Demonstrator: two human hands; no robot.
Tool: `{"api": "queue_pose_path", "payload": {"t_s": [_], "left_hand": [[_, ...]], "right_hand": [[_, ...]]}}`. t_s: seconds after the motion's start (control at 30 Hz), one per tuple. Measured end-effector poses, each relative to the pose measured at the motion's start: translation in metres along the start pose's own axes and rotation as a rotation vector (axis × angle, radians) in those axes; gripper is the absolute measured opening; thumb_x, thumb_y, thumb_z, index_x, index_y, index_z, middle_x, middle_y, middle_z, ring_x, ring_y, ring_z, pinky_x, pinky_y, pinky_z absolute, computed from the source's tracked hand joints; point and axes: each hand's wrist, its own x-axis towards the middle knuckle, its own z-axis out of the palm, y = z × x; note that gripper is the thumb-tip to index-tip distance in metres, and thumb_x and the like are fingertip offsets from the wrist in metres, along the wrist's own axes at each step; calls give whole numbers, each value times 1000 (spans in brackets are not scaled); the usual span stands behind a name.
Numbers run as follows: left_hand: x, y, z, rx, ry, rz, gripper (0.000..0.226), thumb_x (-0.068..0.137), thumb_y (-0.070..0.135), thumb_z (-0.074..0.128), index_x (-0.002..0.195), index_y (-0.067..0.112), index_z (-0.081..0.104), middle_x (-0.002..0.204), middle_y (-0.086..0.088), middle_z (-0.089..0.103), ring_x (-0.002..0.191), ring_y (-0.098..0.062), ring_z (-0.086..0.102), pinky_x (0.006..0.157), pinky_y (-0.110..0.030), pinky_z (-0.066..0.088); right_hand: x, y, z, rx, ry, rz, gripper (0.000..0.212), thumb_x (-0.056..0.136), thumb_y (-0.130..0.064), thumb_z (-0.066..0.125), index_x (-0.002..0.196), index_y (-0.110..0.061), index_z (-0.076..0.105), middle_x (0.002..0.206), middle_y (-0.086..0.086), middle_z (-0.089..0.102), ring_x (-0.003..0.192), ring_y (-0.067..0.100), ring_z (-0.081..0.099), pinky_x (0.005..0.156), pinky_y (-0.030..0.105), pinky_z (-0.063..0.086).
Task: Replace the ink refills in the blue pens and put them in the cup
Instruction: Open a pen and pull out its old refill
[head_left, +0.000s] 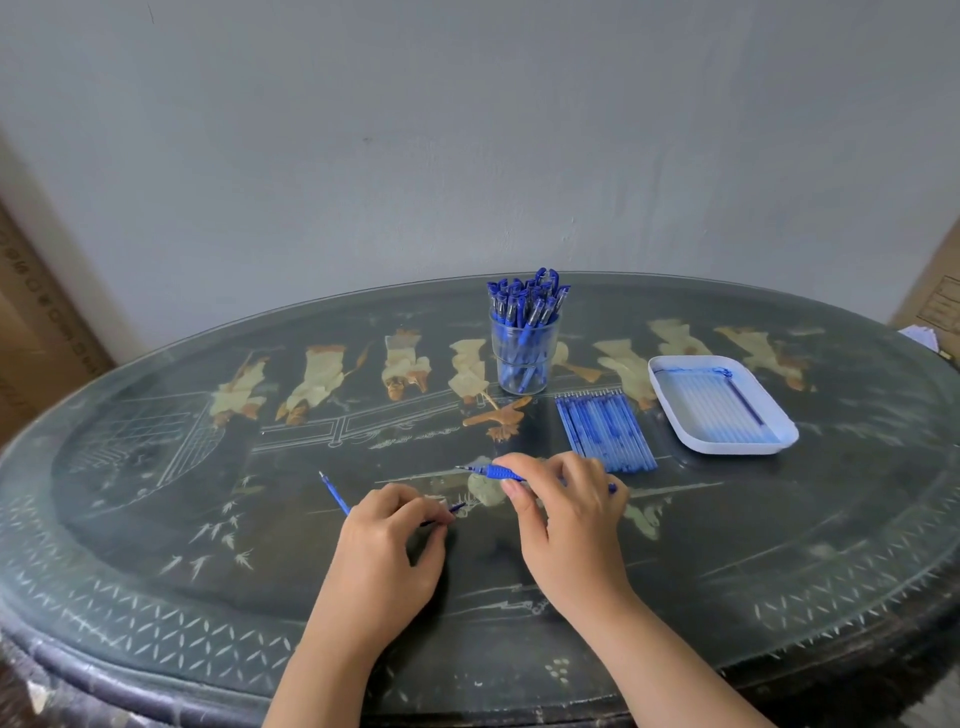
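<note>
Left hand (384, 540) pinches a thin blue ink refill (335, 496). Right hand (566, 519) grips the blue rubber-gripped pen barrel (496, 473) level beside it, seemingly readying the swap. The clear cup of blue pens (522, 364) stands near the surface's far edge.

The left hand (387, 535) pinches a thin blue ink refill (335, 493), whose pointed tip sticks out up and to the left of the knuckles. Just right of it, the right hand (561, 514) grips a blue plastic pen with a ribbed rubber grip (497, 473), its nib pointing left past the fingertips. Just beyond the right hand lies a flat row of blue refill tubes (605, 434). Farther beyond stands a clear plastic cup (524, 364) packed with capped blue pens (524, 296). Beyond and to the right of that hand sits a white rectangular plastic tray (727, 447). Everything rests on a dark oval lacquered table (779, 545).
</note>
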Motion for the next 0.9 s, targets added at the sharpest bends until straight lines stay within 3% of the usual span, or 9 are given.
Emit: {"api": "queue_pose_path", "payload": {"t_s": [0.1,0.37,0.53,0.67,0.8,0.9], "left_hand": [[1,2,-1,53,0,40,12,74,13,68,80,23,72,84,11,63,79,-14,59,69,-36,53],[2,3,-2,66,-42,28,20,74,17,65,92,23,71,84,16,63,82,-12,58,72,-36,53],[0,3,-2,37,-32,5,20,77,23,65,96,25,70,87,18,62,85,-7,55,76,-32,51],[2,8,-8,-66,46,-27,22,83,38,60,97,25,69,92,22,61,89,-4,55,82,-21,44],[4,18,-17,-242,77,-111,28,74,48,73,93,28,70,88,18,68,84,-6,62,77,-11,43],[8,30,-22,-448,25,-249,37,62,46,88,91,28,72,87,15,72,82,-8,67,74,-10,47]], "right_hand": [[0,-1,-1,-1,-10,-5,20,97,-36,44,108,-44,59,86,-10,48,81,15,47,75,38,33],[0,-4,-2,10,-37,-7,22,98,-38,39,109,-43,58,88,-9,50,83,16,48,77,40,36],[0,-4,-4,39,-1,7,22,97,-37,44,110,-41,61,88,-12,54,82,15,53,82,41,34],[6,-10,-12,131,35,42,19,94,-40,50,107,-38,62,83,-18,61,80,9,58,89,54,40],[19,-27,-29,450,-80,197,20,83,-51,60,95,-38,70,90,-19,61,92,7,54,84,39,45],[23,-37,-40,630,-225,274,9,83,-35,72,93,-34,74,87,-18,66,87,5,58,78,22,47]]}}
